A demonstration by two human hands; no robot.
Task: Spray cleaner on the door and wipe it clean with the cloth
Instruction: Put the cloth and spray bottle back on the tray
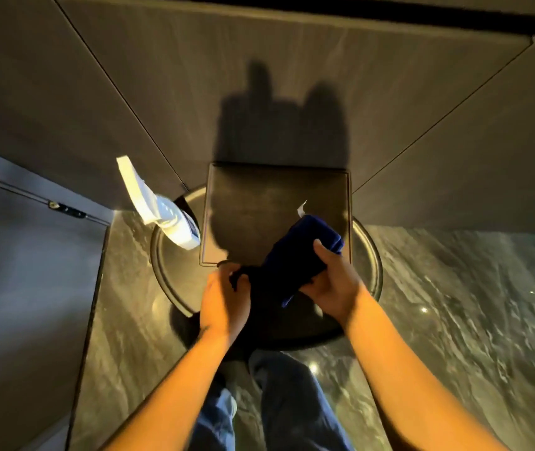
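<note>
Grey wood-grain door (259,43) fills the top of my view, panels meeting at angled seams; it's straight ahead, so I judge spraying and wiping starts from here. Marble floor (455,304) below, glossy. Dark round stand (168,281) with a square top plate (276,196) sits against the door, serving as a desk for the supplies. White spray bottle (162,209) rests on its left edge, nozzle tilted up and left, nobody touching it, parked within reach. Blue cloth (305,252) is bunched over the stand between both hands. Left hand (224,301) pinches its dark lower end, fingers closed. Right hand (334,281) wraps the upper roll, thumb on top. Looks like folding it into a wiping pad.
</note>
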